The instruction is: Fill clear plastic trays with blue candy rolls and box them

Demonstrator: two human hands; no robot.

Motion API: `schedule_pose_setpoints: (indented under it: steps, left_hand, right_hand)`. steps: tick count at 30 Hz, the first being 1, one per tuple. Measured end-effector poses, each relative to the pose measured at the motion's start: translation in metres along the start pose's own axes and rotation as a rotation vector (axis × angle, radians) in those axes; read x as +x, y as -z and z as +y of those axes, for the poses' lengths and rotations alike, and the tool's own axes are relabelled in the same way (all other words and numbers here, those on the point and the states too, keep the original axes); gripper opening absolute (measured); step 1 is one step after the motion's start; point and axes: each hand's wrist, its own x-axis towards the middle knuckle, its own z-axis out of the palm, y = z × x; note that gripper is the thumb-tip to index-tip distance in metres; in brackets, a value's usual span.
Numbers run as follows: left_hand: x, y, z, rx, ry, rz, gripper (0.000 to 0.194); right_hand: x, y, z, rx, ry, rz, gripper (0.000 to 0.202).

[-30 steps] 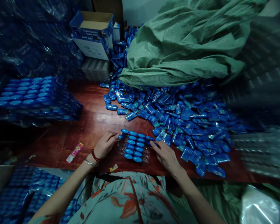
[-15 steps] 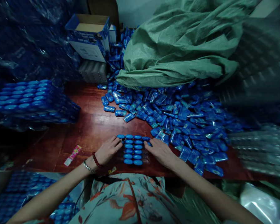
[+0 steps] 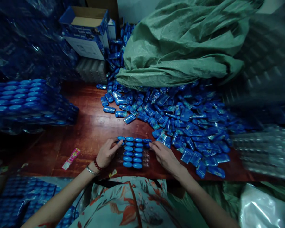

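Note:
In front of me lies a clear plastic tray [image 3: 146,160]. Two columns of small blue bottles [image 3: 133,154], rounded ends up, fill its middle, and clear slots show on both sides. My left hand [image 3: 107,152] pinches a blue bottle [image 3: 121,138] at the far left corner, thumb and fingers closed around it. At the far right corner my right hand [image 3: 165,156] has its fingertips closed on another blue bottle [image 3: 146,141], which looks tilted on its side. The fingers partly hide both bottles.
Loose blue bottles [image 3: 192,126] heap up at the right and back, partly under a green sack [image 3: 180,57]. Filled trays [image 3: 28,98] are stacked at left; clear trays [image 3: 263,152] at right. A blue-and-white carton [image 3: 85,34] stands behind. A pink wrapper [image 3: 71,159] lies on the table.
My left thumb and fingers have come around the far left bottle. My right hand has drawn slightly back from the tray's side, fingers at the far right bottle. The view has shifted a little.

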Motion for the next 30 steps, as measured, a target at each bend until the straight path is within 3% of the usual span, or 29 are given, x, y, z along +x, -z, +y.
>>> schedule_pose_setpoints:
  steps: [3, 6, 11, 14, 16, 18, 20, 24, 30]
  left_hand:
    - [0.001, -0.001, -0.001, -0.039, -0.031, 0.003, 0.044]
    - [0.004, 0.003, -0.003, -0.08, -0.04, 0.025, 0.035]
    - [0.041, 0.01, -0.017, -0.227, 0.177, 0.032, 0.02]
    - [0.084, -0.003, -0.034, -0.193, 0.249, -0.19, 0.02]
    - [0.112, -0.018, -0.044, -0.047, 0.262, -0.39, 0.022]
    - [0.134, -0.033, -0.05, 0.061, 0.259, -0.509, 0.03]
    - [0.146, -0.044, -0.055, 0.078, 0.238, -0.54, 0.033]
    - [0.137, -0.047, -0.068, 0.028, 0.198, -0.536, 0.038]
    - [0.07, -0.02, -0.084, 0.007, 0.275, -0.439, 0.021]
  right_hand:
    - [0.012, 0.005, -0.008, -0.192, 0.086, -0.121, 0.03]
    - [0.016, 0.004, -0.017, -0.292, 0.076, -0.147, 0.029]
    - [-0.007, -0.009, -0.02, -0.22, -0.087, 0.094, 0.038]
    - [-0.021, -0.014, -0.013, -0.123, -0.372, 0.28, 0.036]
    - [-0.024, -0.011, -0.004, -0.111, -0.509, 0.319, 0.034]
    - [-0.022, -0.005, 0.006, -0.165, -0.519, 0.223, 0.035]
    - [-0.018, 0.002, 0.014, -0.257, -0.453, 0.035, 0.04]
    - [-0.01, 0.005, 0.02, -0.419, -0.367, -0.243, 0.055]
    - [0.0, -0.003, 0.031, -0.412, -0.288, -0.279, 0.05]
